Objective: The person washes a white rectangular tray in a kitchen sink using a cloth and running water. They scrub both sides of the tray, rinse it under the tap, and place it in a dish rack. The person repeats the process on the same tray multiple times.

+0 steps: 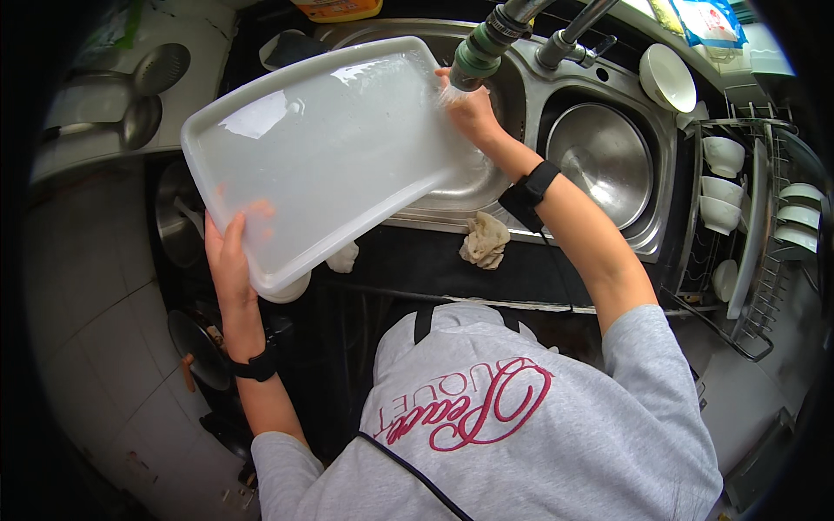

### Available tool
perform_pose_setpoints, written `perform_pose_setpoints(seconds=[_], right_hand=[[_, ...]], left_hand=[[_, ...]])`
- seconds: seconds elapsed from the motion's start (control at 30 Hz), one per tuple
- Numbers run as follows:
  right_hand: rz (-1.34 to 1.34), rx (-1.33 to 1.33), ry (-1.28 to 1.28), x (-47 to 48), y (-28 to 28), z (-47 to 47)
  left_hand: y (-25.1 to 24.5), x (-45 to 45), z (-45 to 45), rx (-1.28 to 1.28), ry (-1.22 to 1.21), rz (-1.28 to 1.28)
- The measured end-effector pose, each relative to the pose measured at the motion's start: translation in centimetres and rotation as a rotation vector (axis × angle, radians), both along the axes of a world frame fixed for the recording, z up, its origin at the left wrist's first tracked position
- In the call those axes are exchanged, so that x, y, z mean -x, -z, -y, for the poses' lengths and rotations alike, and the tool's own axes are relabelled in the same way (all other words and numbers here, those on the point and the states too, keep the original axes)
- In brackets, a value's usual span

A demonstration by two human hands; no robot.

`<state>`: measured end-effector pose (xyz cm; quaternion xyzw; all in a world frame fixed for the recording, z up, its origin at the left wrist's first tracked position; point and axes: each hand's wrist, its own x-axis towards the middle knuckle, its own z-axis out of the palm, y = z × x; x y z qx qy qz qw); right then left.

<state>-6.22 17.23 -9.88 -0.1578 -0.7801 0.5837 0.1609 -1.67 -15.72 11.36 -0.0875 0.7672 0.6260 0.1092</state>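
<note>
A large white translucent plastic tray (339, 156), wet and tilted, spans the left sink basin (456, 192) and the counter beside it. My left hand (229, 260) grips its lower left corner, thumb on the rim and fingers showing through from underneath. At the tray's right end, my right hand (470, 112) is beneath the green and metal faucet nozzle (477, 58), with water splashing over it. The fingers of this hand are partly hidden, so its hold on the tray is unclear. A crumpled beige cloth (485, 241) lies on the counter's front edge.
In the right basin sits a round metal bowl (599, 166). A white bowl (668, 78) stands behind it. At the right is a wire dish rack (749, 338) with bowls and plates. A slotted spoon (161, 70) and a ladle (141, 122) lie at the left. A pan (199, 348) is at lower left.
</note>
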Motion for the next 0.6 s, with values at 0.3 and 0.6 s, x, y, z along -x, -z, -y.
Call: perform_pose_setpoints(seconds=[0.3,0.6], right_hand=[[0.281,0.428,-0.090,0.3,-0.3,-0.8],[0.569,0.675,-0.140,-0.3,-1.0,-2.2]], left_hand=[[-1.4,-1.3,-0.5,0.079,-0.084,-0.055],[-0.4,-1.9,-3.6,0.087,-0.012,-0.179]])
